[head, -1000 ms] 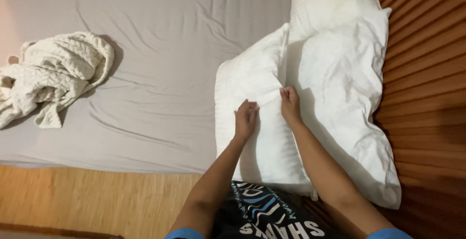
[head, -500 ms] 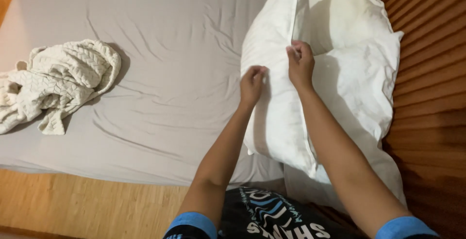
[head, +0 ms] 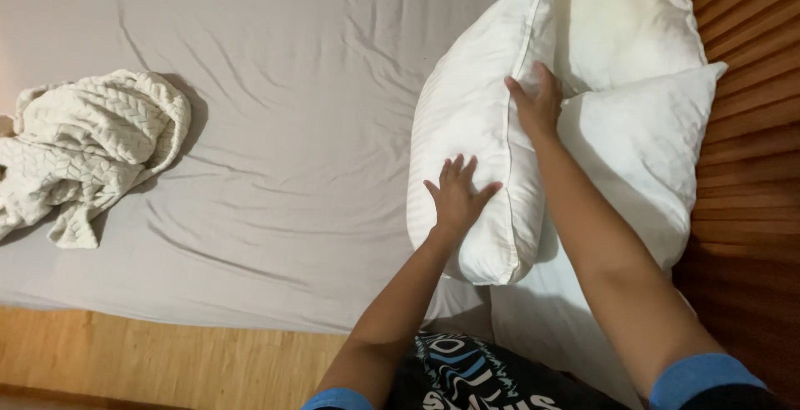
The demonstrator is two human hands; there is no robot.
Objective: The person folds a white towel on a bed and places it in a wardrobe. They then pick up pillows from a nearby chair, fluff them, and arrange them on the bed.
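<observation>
A white striped pillow (head: 475, 102) stands on its long edge on the bed. My left hand (head: 457, 196) lies flat against its near face, fingers spread. My right hand (head: 536, 102) grips its upper seam from the right side. Two more white pillows (head: 642, 135) lie behind it against the wooden headboard (head: 750, 127).
A grey wrinkled sheet (head: 283, 127) covers the mattress. A crumpled cream knitted blanket (head: 83, 147) lies at the bed's left side. A wooden floor strip (head: 167, 360) runs along the near edge of the bed.
The pillow went from lying flat to standing on edge, lifted and turned toward the headboard. My left hand has opened flat on its face; my right hand has moved up along the seam.
</observation>
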